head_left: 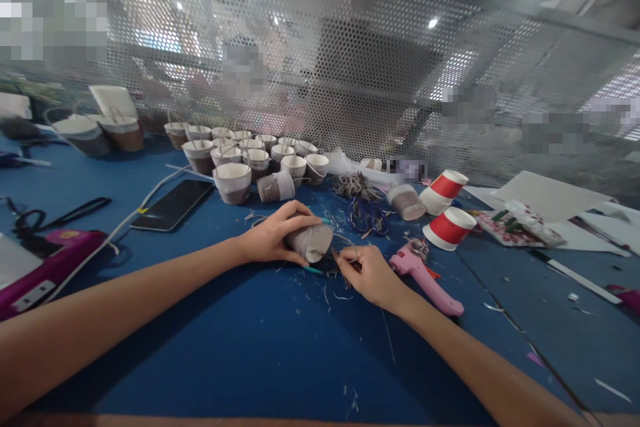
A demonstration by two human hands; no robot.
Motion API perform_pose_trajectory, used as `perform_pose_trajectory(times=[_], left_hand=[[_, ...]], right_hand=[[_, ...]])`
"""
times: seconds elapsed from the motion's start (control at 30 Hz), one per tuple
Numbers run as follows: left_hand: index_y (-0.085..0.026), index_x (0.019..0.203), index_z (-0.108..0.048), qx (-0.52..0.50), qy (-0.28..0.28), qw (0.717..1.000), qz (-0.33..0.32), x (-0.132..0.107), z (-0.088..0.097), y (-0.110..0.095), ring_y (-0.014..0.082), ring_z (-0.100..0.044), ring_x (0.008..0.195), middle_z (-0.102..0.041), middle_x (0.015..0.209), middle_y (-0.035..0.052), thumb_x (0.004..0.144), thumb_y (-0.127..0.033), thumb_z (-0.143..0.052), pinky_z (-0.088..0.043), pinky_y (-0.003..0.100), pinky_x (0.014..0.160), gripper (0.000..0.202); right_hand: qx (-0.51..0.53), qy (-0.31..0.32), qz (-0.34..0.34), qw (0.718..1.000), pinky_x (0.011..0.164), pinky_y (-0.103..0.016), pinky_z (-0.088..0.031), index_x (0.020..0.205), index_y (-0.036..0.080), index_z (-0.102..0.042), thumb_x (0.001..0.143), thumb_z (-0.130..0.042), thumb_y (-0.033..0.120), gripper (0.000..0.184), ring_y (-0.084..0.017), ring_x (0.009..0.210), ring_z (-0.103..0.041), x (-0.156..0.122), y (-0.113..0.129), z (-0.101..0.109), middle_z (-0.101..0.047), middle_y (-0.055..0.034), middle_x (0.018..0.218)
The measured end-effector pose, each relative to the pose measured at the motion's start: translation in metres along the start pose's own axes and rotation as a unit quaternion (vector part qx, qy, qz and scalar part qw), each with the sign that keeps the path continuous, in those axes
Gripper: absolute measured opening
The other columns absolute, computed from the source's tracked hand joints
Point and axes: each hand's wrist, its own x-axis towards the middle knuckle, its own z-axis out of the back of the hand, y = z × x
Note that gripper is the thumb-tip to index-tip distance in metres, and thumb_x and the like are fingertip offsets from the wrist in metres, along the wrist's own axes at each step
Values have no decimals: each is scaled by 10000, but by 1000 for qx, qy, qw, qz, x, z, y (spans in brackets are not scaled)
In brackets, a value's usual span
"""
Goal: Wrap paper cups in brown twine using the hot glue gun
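My left hand (274, 232) is closed around a small wrapped paper cup (316, 240), tipped on its side with its pale base toward my right hand. My right hand (373, 277) is pinched close beside that base. A thin brown tip shows at its fingers, and a fine strand curves near them; what exactly they hold is partly hidden. To the right of this hand lies a pink glue gun (425, 280). Blue-handled scissors (367, 215) rest just beyond, in front of a bundle of grey twine (356, 185).
Several wrapped cups with handles (233, 181) stand grouped at the back. Red-and-white paper cups (450, 227) are at the right. A phone (173, 205), a white cable (143, 203) and a purple power strip (55, 267) lie left. Thread scraps litter the blue table (240, 360).
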Motion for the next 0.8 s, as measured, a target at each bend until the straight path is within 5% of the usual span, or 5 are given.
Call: perform_pose_trajectory(times=[0.4, 0.67, 0.8], left_hand=[[-260, 1350, -421, 12, -2, 1000, -9, 1, 1, -1, 280, -508, 1076, -472, 1155, 129, 714, -497, -717, -491, 499, 907, 740], [-261, 1370, -395, 22, -16, 1000, 8, 2, 0, 0, 299, -490, 1099, -486, 1182, 137, 707, -520, -715, -458, 531, 931, 781], [-260, 1377, -383, 18, -11, 1000, 8, 2, 0, -1, 292, -494, 1096, -481, 1188, 138, 711, -513, -714, -465, 514, 928, 785]], right_hand=[[16, -8, -3, 1000, 500, -254, -284, 510, 206, -365, 872, -439, 223, 370, -103, 475, -396, 1, 3, 1, -421, 33, 475], [25, -30, -8, 999, 521, -249, -334, 629, 206, -415, 901, -489, 377, 330, -113, 516, -454, -1, 10, 6, -508, 19, 566], [-31, -48, 32, 998, 568, -260, -342, 593, 198, -415, 902, -447, 248, 314, -123, 559, -474, 0, 7, 6, -515, 3, 583]])
